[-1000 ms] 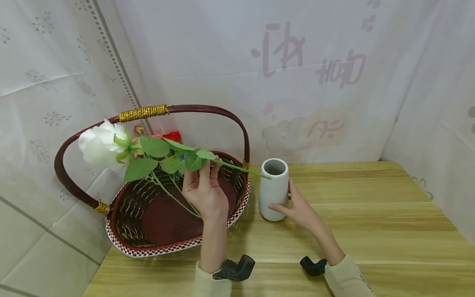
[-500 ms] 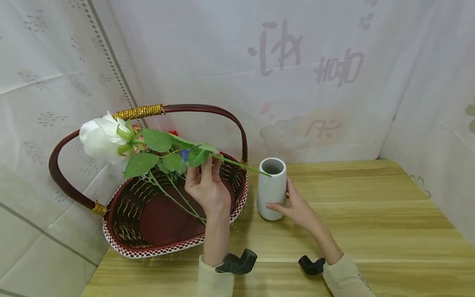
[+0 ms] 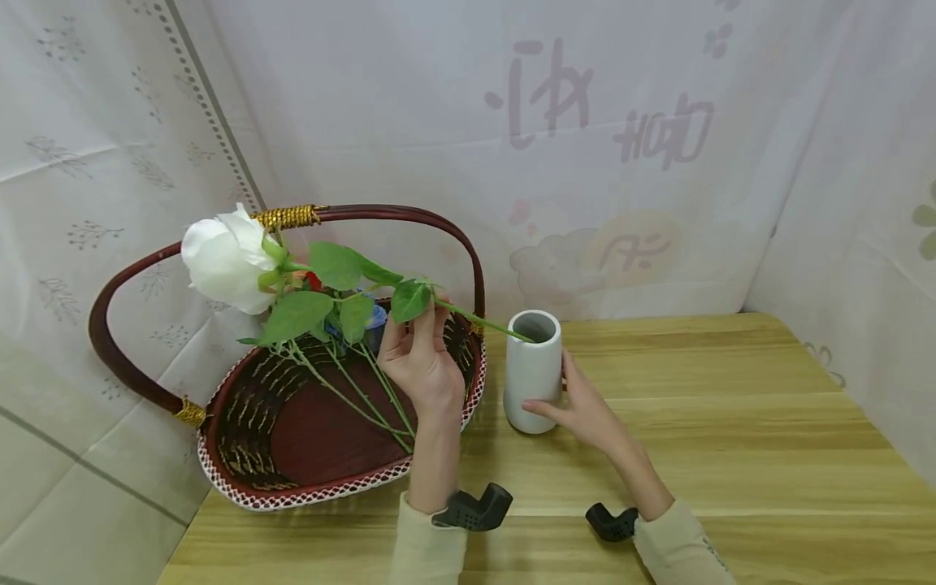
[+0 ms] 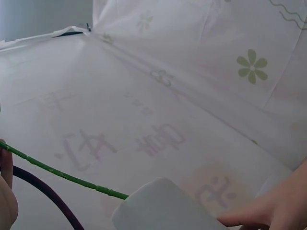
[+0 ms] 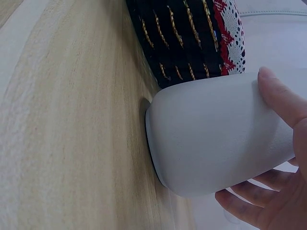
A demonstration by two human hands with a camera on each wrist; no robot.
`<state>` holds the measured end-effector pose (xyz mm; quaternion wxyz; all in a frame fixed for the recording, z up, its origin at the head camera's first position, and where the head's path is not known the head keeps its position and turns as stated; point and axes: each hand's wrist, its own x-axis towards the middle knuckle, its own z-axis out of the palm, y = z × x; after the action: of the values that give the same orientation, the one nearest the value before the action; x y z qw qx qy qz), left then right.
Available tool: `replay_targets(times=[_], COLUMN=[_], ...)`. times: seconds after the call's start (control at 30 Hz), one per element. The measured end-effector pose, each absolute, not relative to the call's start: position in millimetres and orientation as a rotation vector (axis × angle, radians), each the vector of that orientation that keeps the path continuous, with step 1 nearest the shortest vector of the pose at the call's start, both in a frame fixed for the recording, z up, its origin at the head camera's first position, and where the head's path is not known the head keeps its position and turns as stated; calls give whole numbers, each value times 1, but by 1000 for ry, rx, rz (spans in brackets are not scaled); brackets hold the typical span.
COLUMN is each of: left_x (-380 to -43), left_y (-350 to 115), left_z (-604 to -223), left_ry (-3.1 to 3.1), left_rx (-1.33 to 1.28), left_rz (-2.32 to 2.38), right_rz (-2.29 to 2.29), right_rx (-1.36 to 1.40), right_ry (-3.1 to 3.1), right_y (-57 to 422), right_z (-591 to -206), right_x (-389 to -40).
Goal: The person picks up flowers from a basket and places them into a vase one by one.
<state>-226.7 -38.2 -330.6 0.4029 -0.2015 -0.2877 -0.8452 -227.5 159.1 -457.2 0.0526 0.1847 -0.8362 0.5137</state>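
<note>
My left hand (image 3: 431,370) pinches the green stem of a white rose (image 3: 230,258), whose bloom points left. The rose slants down to the right, its stem's cut end just inside the mouth of a white vase (image 3: 532,382). Fingers and thumb of my right hand (image 3: 588,406) wrap the vase's right side. In the right wrist view the vase (image 5: 206,139) stands with its base on the wooden table. The left wrist view shows the stem (image 4: 72,178) meeting the vase's rim; most of the left hand is out of that frame.
A dark woven basket (image 3: 252,500) with a tall arched handle (image 3: 439,223) stands left of the vase. In it lie a blue flower (image 3: 377,317), a red flower (image 3: 314,281) and several stems, partly hidden by the rose. Patterned white cloth (image 3: 409,114) hangs behind the table (image 3: 702,406).
My left hand has moved slightly right with the rose, and the stem's end has passed from across the vase's rim to inside its mouth. The right hand keeps holding the vase.
</note>
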Motion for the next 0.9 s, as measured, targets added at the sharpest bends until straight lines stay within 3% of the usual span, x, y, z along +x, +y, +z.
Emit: replay_targets(times=[0.9], left_x=[-244], left_y=[-7], left_z=[-352], left_ry=[-927], left_rx=[-447], left_rz=[-2285], right_rz=[1576], right_rx=[572], right_ry=[-2532], right_y=[161], right_z=[-461], right_x=[-230])
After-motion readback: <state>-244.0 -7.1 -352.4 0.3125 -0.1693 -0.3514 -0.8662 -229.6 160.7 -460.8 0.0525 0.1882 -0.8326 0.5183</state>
